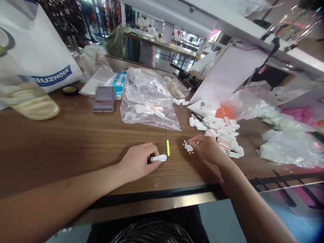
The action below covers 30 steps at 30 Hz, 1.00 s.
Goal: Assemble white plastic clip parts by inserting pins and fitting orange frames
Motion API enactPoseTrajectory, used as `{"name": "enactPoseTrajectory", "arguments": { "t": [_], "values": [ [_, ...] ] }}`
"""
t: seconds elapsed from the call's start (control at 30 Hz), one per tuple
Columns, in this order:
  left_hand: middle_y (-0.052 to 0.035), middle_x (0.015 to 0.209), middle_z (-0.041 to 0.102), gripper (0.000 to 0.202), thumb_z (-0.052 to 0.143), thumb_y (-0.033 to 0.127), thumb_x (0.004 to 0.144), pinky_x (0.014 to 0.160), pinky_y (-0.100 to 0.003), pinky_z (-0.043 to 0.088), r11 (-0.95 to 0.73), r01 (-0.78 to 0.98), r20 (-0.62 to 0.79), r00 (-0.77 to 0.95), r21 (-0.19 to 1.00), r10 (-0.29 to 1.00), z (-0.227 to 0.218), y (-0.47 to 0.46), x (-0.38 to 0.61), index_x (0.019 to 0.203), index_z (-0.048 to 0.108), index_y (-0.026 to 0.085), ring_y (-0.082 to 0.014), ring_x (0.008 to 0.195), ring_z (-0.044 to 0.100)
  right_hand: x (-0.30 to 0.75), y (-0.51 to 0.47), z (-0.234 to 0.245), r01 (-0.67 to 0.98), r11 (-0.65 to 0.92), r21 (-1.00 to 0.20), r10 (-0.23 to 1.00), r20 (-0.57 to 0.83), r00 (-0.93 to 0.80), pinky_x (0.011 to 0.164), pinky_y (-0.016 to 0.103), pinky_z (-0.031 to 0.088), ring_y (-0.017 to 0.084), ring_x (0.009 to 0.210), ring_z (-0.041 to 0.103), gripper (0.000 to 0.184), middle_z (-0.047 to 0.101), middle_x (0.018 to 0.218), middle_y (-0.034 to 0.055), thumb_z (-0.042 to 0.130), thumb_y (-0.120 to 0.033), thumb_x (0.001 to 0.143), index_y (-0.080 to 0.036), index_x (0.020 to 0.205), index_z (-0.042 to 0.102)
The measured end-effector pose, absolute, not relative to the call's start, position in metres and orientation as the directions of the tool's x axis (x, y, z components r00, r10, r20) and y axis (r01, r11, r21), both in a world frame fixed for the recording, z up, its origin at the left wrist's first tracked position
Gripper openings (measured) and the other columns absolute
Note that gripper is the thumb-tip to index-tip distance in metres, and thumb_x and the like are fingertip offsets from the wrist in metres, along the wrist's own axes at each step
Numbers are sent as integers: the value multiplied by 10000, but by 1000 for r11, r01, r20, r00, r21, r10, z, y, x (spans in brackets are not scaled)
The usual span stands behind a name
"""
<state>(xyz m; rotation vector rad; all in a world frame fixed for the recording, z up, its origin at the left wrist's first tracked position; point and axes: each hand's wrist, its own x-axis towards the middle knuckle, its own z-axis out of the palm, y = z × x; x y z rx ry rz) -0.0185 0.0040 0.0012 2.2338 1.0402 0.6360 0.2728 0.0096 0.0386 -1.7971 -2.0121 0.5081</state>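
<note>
My left hand is shut on a white plastic strip with small dark marks, pressing it near the tabletop. My right hand curls low over the wooden table, its fingertips beside a small heap of tiny white pieces. I cannot tell whether those fingers hold anything. Between my hands lies a thin tool with a yellow-green handle. Behind my right hand spreads a loose pile of white tagged strips with red-edged labels. A black-handled tool rests on that pile.
A clear plastic bag holding white strips lies ahead, with a blurred phone and a black tape roll to its left. More plastic bags crowd the right. A transparent cup stands far left. The table's metal-trimmed edge runs below my arms.
</note>
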Motion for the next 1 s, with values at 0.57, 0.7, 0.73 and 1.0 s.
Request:
{"name": "enactPoseTrajectory", "arguments": {
  "t": [0.57, 0.7, 0.73, 1.0],
  "values": [
    [21, 751, 578, 112, 620, 314, 846, 601, -263, 377, -547, 500, 199, 589, 671, 783, -3, 5, -20, 814, 610, 206, -121, 638, 522, 298, -14, 34, 941, 298, -161, 955, 56, -293, 780, 322, 416, 191, 743, 646, 188, 719, 754, 29, 570, -194, 838, -215, 753, 736],
    [22, 752, 573, 115, 621, 314, 846, 601, -264, 375, -547, 506, 193, 592, 667, 783, -3, 5, -20, 811, 605, 206, -122, 642, 523, 302, -16, 34, 923, 299, -240, 953, 40, -299, 729, 303, 429, 184, 725, 646, 195, 728, 774, 35, 569, -213, 869, -215, 818, 757],
    [23, 751, 572, 113, 621, 312, 846, 600, -265, 374, -547, 507, 191, 593, 666, 782, -3, 5, -20, 812, 604, 206, -122, 642, 522, 302, -16, 34, 922, 291, -255, 956, 43, -290, 722, 302, 429, 180, 714, 643, 199, 728, 769, 32, 570, -217, 874, -216, 811, 758],
    [21, 748, 572, 117, 622, 316, 842, 602, -270, 373, -534, 512, 181, 587, 672, 789, -1, 5, -19, 804, 609, 206, -125, 640, 519, 299, -16, 29, 927, 218, -305, 975, 36, -218, 721, 317, 441, 181, 704, 640, 175, 718, 751, 29, 603, -226, 838, -202, 733, 741]
  ]
}}
